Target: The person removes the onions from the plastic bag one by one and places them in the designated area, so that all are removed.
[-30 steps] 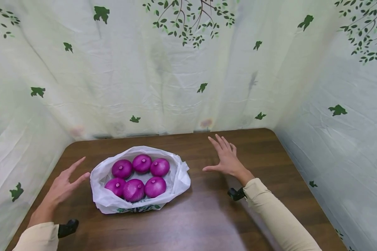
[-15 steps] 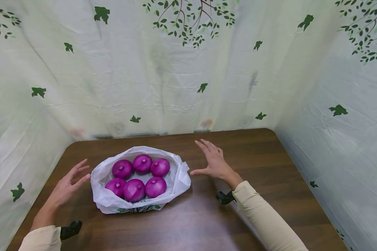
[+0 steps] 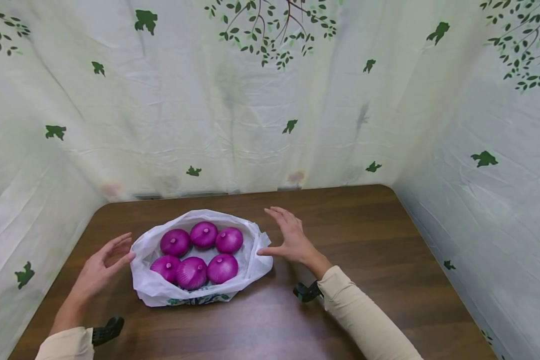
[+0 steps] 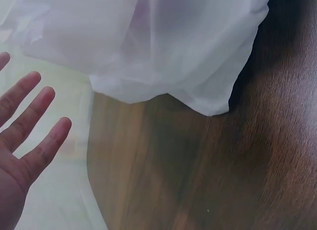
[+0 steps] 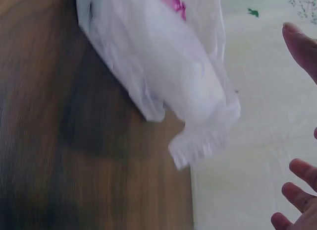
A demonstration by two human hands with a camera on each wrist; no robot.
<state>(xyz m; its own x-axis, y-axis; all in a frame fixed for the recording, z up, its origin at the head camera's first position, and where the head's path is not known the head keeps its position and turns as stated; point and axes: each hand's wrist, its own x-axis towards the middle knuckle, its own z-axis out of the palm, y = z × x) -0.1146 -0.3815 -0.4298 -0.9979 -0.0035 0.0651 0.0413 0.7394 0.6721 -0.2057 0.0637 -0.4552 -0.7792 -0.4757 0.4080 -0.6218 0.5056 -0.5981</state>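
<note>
A white plastic bag [image 3: 256, 267] lies on the table with its mouth spread wide, left of centre in the head view. Several purple onions [image 3: 191, 273] sit inside in two rows. My left hand [image 3: 96, 270] is at the bag's left side, fingers spread, thumb tip right at the rim. My right hand [image 3: 294, 242] is at the right side, fingers extended and thumb overlapping the bag's edge in the head view. Both hands hold nothing. The left wrist view shows spread fingers [image 4: 34, 111] beside the bag; the right wrist view shows the bag's crumpled corner [image 5: 198, 145].
The brown wooden table [image 3: 364, 235] has rounded far corners. Behind it and along both sides hangs a pale curtain [image 3: 252, 110] with green leaf prints. Dark wrist-worn devices sit at the left wrist [image 3: 108, 331] and the right wrist [image 3: 308, 292].
My right hand has moved left across the table to the bag's right edge. My left hand has shifted slightly right, toward the bag. The bag and onions have stayed in place.
</note>
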